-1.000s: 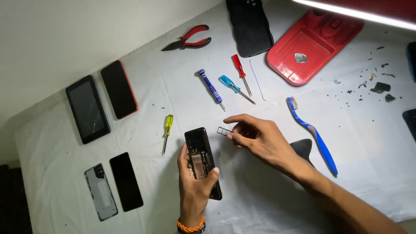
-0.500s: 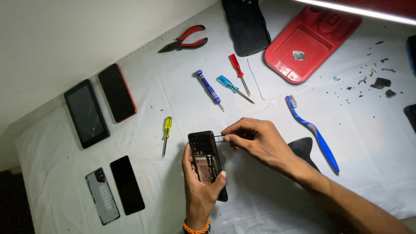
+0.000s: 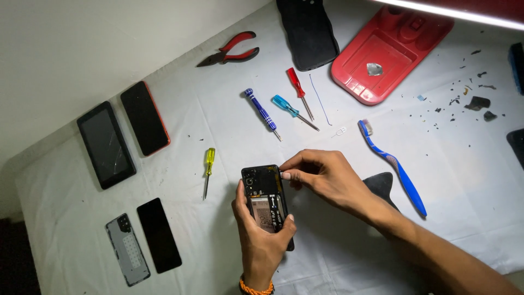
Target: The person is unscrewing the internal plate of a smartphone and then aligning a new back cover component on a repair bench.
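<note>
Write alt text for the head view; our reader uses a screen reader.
A left hand holds an opened black phone without its back cover over a white cloth-covered table while the right hand pinches its upper right edge. Small coloured screwdrivers lie beyond.

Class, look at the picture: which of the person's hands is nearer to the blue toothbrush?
Right. The right hand pinches the opened phone's upper edge, just left of the blue toothbrush. The left hand cradles the phone from below, farther away.

Both hands (image 3: pixel 295 202) grip an opened phone (image 3: pixel 266 199)
</note>
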